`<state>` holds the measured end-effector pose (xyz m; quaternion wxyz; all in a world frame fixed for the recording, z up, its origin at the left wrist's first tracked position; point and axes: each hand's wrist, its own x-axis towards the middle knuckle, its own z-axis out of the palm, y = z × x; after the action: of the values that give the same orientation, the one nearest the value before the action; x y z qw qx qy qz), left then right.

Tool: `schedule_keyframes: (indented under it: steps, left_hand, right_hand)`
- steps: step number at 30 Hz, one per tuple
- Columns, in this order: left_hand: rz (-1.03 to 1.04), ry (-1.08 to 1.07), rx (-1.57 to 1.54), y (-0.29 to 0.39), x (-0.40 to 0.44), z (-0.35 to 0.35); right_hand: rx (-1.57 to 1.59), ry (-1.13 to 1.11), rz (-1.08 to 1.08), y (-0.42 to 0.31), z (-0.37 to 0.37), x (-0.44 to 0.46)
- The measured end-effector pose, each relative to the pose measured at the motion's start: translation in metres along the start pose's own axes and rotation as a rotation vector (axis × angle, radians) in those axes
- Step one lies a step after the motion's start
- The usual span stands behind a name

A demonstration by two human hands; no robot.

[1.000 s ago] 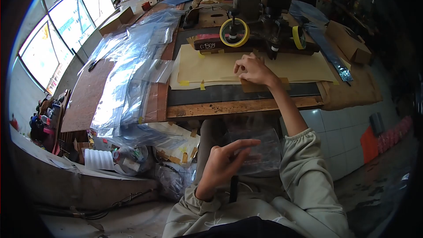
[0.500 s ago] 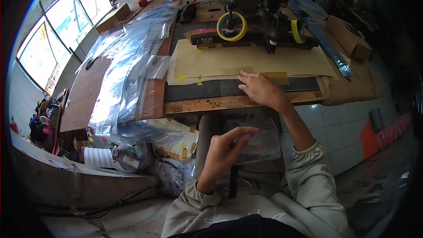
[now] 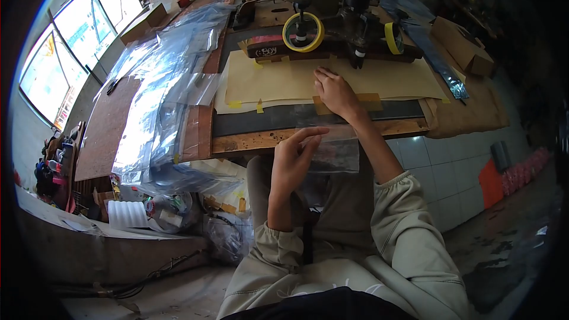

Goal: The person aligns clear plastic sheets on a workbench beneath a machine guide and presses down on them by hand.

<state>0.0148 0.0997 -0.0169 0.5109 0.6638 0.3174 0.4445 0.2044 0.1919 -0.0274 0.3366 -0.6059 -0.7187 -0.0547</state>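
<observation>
A clear plastic bag (image 3: 338, 157) hangs from my left hand (image 3: 290, 163), pinched between thumb and index finger near its upper edge. It is over my lap, just in front of the table's wooden edge (image 3: 261, 142). My right hand (image 3: 336, 95) lies on the tan sheet (image 3: 278, 86), fingers stretched toward the machine and nothing visible in them. Beside its wrist is a strip of brown tape (image 3: 370, 102) on the sheet. The sheet lies on a dark mat (image 3: 267, 121) beneath the machine's dark bar (image 3: 332, 52).
Clear plastic sheets (image 3: 160, 83) are heaped on the left of the table. Rolls of yellow tape (image 3: 320, 34) hang on the machine. A cardboard box (image 3: 462, 47) and brown paper (image 3: 468, 109) lie at the right. A white foam roll (image 3: 127, 214) is low at left.
My left hand has risen toward the table edge, bringing the plastic bag up with it. My right hand has slid farther forward over the tan sheet. The view has shifted slightly.
</observation>
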Motion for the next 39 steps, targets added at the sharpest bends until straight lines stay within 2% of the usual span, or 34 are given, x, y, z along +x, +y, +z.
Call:
schedule_keyframes:
  steps: [4,7,10,13,17,20,23,29,39]
  left_hand:
    - [0.038,0.043,-0.045,0.005,-0.001,0.004]
    - [-0.051,0.051,0.026,0.007,0.0,0.003]
    - [-0.081,0.086,-0.052,0.004,0.002,0.008]
    - [-0.032,0.103,-0.143,-0.005,0.003,0.016]
    - [-0.033,0.053,-0.099,-0.016,0.005,0.01]
    - [-0.063,0.025,-0.032,-0.008,0.004,0.006]
    - [-0.069,0.01,0.061,-0.002,0.001,0.004]
    - [-0.072,0.012,-0.068,-0.015,0.005,0.007]
    - [-0.059,0.048,-0.114,-0.013,0.006,0.012]
  right_hand:
    - [0.024,0.016,-0.01,0.004,0.003,0.004]
    - [0.019,0.018,-0.036,0.012,0.005,0.012]
    - [0.032,0.008,0.0,0.015,0.004,0.019]
    - [0.029,0.022,0.013,0.018,0.003,0.024]
    - [0.02,0.033,-0.052,0.022,0.003,0.021]
    - [0.03,-0.079,-0.046,0.006,-0.014,0.012]
    - [-0.112,-0.236,0.002,0.0,-0.013,0.016]
    - [-0.221,-0.118,-0.048,0.0,0.007,0.009]
    - [-0.181,-0.115,-0.037,0.002,0.008,0.013]
